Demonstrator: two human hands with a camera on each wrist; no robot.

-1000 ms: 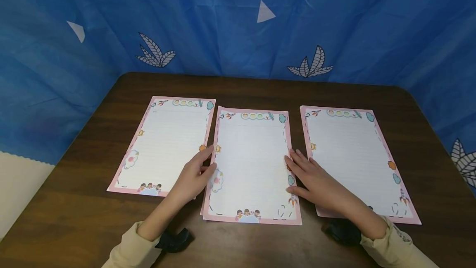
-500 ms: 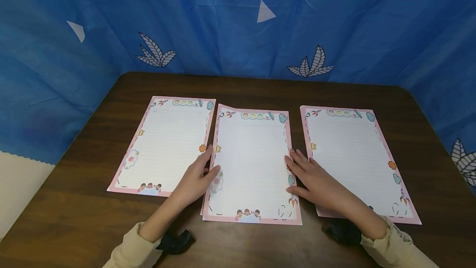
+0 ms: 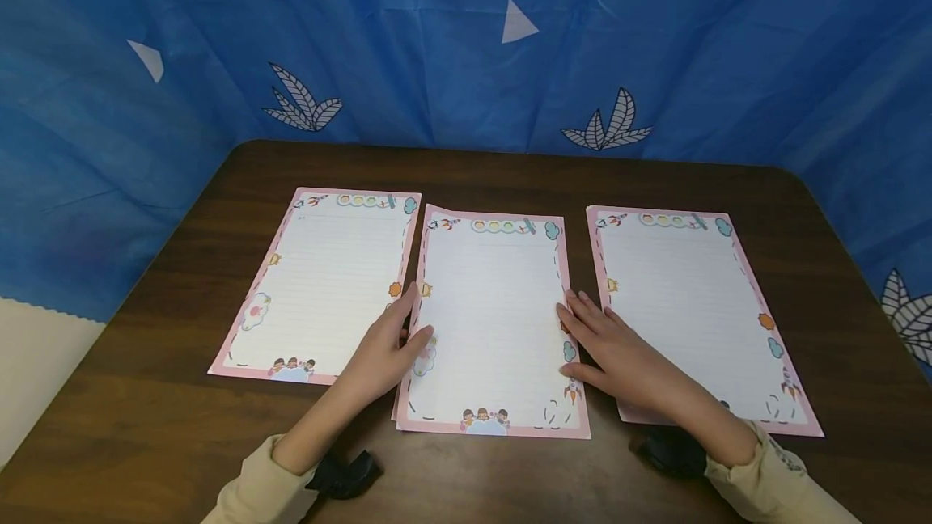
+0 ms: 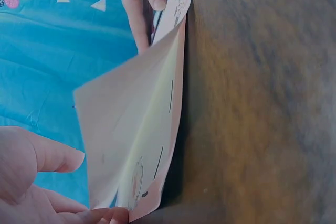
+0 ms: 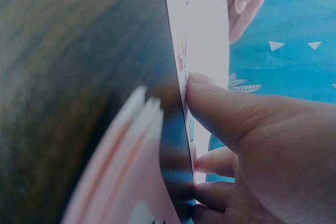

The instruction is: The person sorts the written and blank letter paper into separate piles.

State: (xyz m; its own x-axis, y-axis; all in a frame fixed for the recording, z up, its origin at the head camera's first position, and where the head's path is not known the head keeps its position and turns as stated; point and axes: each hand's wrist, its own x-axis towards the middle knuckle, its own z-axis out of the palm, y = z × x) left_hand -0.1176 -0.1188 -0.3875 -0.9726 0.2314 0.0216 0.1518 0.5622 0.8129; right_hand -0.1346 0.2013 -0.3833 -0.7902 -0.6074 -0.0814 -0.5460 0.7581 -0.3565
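Three lots of pink-bordered letter paper lie side by side on the brown table in the head view. My left hand (image 3: 381, 348) is at the left edge of the middle paper (image 3: 495, 306), its thumb over the top sheet. In the left wrist view that sheet (image 4: 118, 114) is raised at its edge, between my thumb and fingers, above another sheet with a printed cloud. How firmly it is pinched is partly hidden. My right hand (image 3: 619, 350) rests on the right edge of the middle paper with its fingers extended.
The left paper (image 3: 335, 281) and the right paper (image 3: 677, 306) flank the middle one. Several layered paper edges (image 5: 131, 156) show close up in the right wrist view. Blue cloth (image 3: 451, 63) hangs behind the table (image 3: 495, 475).
My left hand has shifted slightly right, its thumb further over the middle paper. The top sheet's upper left corner has risen a little. My right hand stays put.
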